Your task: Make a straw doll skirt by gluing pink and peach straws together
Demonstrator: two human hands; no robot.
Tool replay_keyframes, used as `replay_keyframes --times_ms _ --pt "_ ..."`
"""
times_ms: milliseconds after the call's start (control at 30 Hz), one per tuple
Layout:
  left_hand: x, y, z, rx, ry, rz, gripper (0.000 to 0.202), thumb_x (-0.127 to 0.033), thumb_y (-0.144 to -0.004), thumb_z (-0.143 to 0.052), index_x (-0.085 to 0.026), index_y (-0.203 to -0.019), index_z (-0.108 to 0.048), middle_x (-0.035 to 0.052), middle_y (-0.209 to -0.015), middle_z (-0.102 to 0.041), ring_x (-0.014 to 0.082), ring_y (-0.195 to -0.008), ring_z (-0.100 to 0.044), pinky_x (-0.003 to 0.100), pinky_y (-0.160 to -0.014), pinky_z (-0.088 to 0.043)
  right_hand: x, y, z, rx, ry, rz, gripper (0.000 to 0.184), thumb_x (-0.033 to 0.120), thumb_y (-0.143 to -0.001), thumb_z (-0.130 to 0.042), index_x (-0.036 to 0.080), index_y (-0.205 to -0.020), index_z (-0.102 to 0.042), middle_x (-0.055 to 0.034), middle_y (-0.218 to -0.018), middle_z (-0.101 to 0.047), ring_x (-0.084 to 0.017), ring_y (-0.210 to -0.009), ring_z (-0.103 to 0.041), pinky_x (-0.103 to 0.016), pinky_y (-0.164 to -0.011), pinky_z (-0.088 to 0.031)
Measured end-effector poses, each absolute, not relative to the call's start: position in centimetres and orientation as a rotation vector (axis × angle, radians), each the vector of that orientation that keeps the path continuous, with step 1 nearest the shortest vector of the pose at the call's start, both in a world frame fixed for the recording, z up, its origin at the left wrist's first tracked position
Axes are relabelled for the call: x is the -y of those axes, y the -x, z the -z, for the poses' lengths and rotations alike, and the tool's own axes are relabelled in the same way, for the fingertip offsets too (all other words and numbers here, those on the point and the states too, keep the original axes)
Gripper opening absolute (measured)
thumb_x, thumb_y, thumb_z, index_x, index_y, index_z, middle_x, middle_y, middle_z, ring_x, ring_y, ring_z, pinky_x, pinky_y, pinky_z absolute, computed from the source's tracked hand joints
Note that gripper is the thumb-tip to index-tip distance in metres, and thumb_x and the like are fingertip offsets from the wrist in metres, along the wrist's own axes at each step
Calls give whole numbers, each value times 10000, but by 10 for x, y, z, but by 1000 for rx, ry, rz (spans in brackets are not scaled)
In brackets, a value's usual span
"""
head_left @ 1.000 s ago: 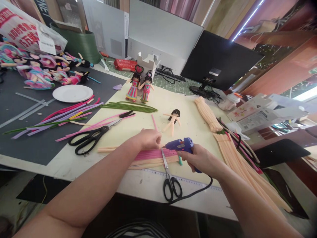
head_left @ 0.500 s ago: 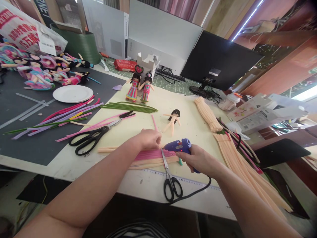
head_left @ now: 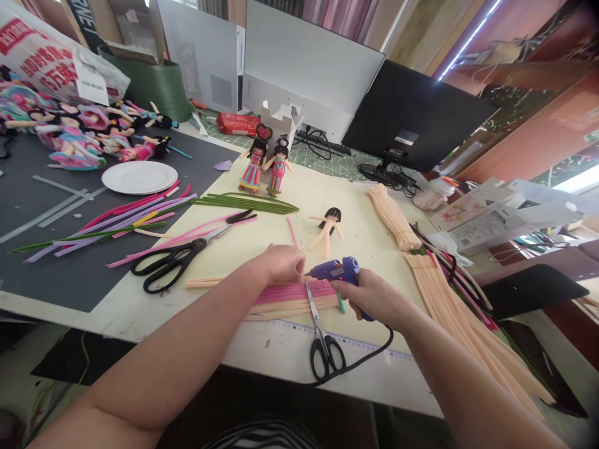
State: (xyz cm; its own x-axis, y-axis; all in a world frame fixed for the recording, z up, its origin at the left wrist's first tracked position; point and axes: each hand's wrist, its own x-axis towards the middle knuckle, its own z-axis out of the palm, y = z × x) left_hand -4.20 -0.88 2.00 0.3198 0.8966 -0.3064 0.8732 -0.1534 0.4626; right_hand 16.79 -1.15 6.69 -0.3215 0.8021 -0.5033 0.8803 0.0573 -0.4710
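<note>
My right hand (head_left: 374,294) is wrapped round the handle of a blue glue gun (head_left: 337,270), its nozzle pointing left. Right at that nozzle, my left hand (head_left: 286,263) is closed with its fingers pinched; what they hold is hidden. Beneath both hands lie pink pipe cleaners (head_left: 285,293) and peach pipe cleaners (head_left: 269,310). Small scissors (head_left: 319,340) with black handles rest across them, just below the glue gun. Beyond my hands lies a doll with black hair (head_left: 330,226), its peach body bare. One short pink pipe cleaner (head_left: 292,232) lies behind my left hand.
Large black scissors (head_left: 175,262) and a pile of coloured pipe cleaners (head_left: 112,224) lie at left, near a white plate (head_left: 139,178). Two dressed dolls (head_left: 264,165) stand at the back. Peach bundles (head_left: 393,215) lie at right. The glue gun's cord (head_left: 369,358) crosses the table edge.
The glue gun has shifted slightly left, bringing its nozzle closer to my left fingers. My left hand stays almost in place.
</note>
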Motion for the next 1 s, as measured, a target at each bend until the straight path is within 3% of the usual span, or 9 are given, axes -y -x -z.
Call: replay_keyframes --times_ms 567,1000 --pt "6 42 -16 -1554 -2062 -17 211 -295 -645 -599 -243 -837 -670 26 -829 -701 196 -776 -619 276 -704 -420 12 -161 -75 -2184 -1800 1090 366 470 -825 -476 198 -581 -458 -2 -432 -534 -115 -416 -490 -235 -428 -383" --pt "5 42 -12 -1556 -2081 -59 185 -284 -629 -596 -237 -806 -626 13 -830 -694 187 -748 -605 265 -641 -380 9 -155 -73 -2194 -1790 1096 336 452 -813 -481 196 -595 -470 -9 -445 -544 -117 -424 -491 -237 -440 -378"
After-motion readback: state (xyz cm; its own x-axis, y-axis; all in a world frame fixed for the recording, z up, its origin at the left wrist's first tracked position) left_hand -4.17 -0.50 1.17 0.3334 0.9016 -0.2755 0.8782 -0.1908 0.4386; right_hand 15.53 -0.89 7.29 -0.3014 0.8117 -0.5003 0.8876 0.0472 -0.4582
